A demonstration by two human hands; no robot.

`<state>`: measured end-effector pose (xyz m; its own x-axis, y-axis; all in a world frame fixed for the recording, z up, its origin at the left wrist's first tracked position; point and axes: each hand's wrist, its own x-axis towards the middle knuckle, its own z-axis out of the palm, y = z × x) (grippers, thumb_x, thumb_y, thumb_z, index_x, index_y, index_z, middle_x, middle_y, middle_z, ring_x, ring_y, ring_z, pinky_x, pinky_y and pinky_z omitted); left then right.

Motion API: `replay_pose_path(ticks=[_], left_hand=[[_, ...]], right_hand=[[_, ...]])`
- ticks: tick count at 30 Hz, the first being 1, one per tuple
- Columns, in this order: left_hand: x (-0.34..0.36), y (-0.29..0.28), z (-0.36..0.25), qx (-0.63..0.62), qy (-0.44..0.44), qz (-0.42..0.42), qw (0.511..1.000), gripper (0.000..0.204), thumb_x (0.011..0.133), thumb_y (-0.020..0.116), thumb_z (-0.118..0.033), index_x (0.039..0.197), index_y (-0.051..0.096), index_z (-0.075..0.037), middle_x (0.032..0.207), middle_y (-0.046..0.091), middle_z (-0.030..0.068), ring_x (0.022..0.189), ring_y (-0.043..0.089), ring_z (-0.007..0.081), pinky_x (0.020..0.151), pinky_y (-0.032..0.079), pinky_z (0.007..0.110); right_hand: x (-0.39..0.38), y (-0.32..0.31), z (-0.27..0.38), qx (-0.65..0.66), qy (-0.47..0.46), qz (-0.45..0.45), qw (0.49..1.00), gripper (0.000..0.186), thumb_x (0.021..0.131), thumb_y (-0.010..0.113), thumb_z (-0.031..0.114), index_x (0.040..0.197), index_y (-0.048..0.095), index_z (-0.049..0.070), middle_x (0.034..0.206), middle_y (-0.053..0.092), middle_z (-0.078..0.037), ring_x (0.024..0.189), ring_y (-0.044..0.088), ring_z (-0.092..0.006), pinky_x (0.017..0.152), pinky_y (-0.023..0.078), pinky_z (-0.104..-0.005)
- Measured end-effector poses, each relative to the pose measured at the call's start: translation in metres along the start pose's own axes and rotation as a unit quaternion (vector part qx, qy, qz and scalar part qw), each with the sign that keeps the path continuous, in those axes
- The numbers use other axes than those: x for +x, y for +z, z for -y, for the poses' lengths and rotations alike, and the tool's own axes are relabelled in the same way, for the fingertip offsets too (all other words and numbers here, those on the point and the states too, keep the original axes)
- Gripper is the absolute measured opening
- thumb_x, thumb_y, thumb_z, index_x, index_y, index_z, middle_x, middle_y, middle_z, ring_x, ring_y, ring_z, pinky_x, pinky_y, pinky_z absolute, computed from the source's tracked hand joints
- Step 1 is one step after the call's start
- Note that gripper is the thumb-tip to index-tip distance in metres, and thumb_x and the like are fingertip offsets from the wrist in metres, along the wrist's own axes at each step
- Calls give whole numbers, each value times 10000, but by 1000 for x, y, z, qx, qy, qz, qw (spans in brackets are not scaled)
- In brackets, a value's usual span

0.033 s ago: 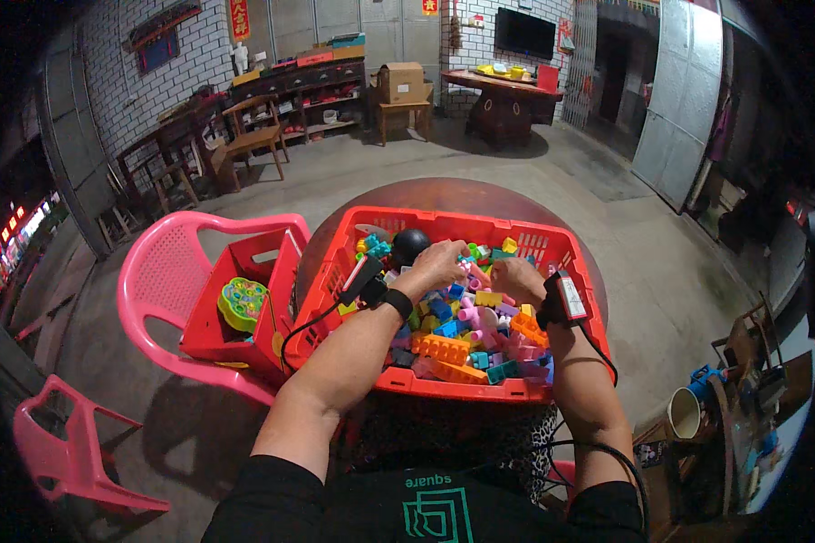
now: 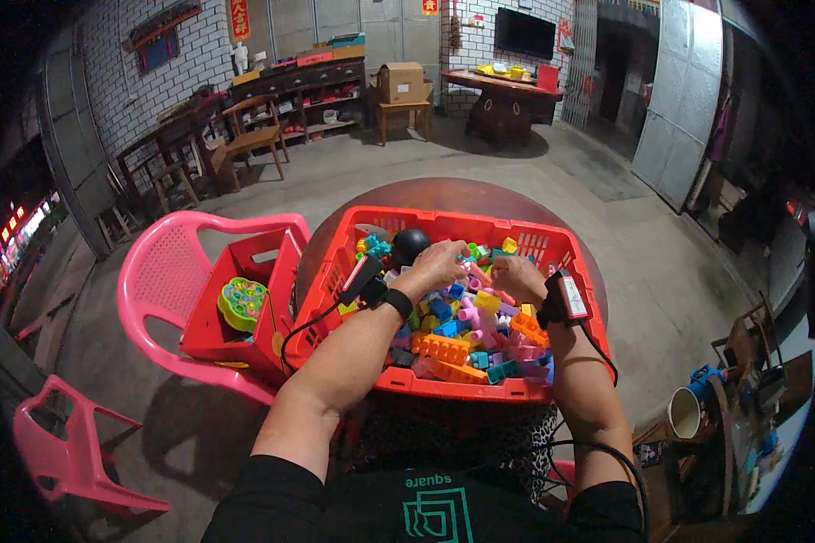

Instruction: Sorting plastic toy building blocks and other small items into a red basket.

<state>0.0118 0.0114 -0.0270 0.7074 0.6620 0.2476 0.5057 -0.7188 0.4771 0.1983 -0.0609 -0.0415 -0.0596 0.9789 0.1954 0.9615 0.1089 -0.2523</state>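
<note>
A red plastic crate (image 2: 444, 391) full of colourful toy building blocks (image 2: 444, 348) stands in front of me. Inside it, at the far middle, my left hand (image 2: 437, 265) is closed with bent fingers over the blocks. A black ball (image 2: 410, 245) lies just left of that hand. My right hand (image 2: 518, 277) is curled over the blocks a little to the right, its fingertips partly hidden. Under it show a salmon-pink piece (image 2: 503, 297) and a yellow block (image 2: 487, 302). Whatever either hand pinches is too small or covered to make out.
The crate rests on a round wooden table (image 2: 444, 192). To the left, a pink plastic chair (image 2: 158, 262) bears a red box (image 2: 210, 337) with a green flower-shaped toy (image 2: 243, 304). Cables run from devices strapped to both wrists. A small pink chair (image 2: 68, 443) stands at lower left.
The right hand's fingers have shifted slightly. Beneath them, the yellow block sits at a different tilt and the salmon-pink piece shows more. My left hand stays in place.
</note>
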Motion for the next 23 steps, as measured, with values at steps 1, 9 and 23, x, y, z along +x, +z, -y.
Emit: replay_pose_path(ticks=[1,9,23], left_hand=[[0,0,2,-2,-10,1,1000,370,710,613,-210,1038,570,-46,958,612,159,916,587,300,772,461,390],[1,-9,-1,82,-28,67,994,288,737,577,-222,997,605,-102,975,620,126,935,582,299,776,458,403],[-12,-12,-21,152,3,164,975,367,662,643,-166,1027,612,-174,1104,543,135,971,559,306,774,466,397]], right_hand=[[-1,-5,5,17,13,3,1000,199,680,578,198,794,635,45,757,618,-172,737,609,-326,652,481,-405],[-4,-11,7,-17,39,127,991,252,649,645,217,841,645,54,814,636,-138,779,614,-310,681,483,-401],[1,19,-21,-82,35,188,978,386,624,659,268,946,632,55,814,630,-166,764,618,-294,642,490,-391]])
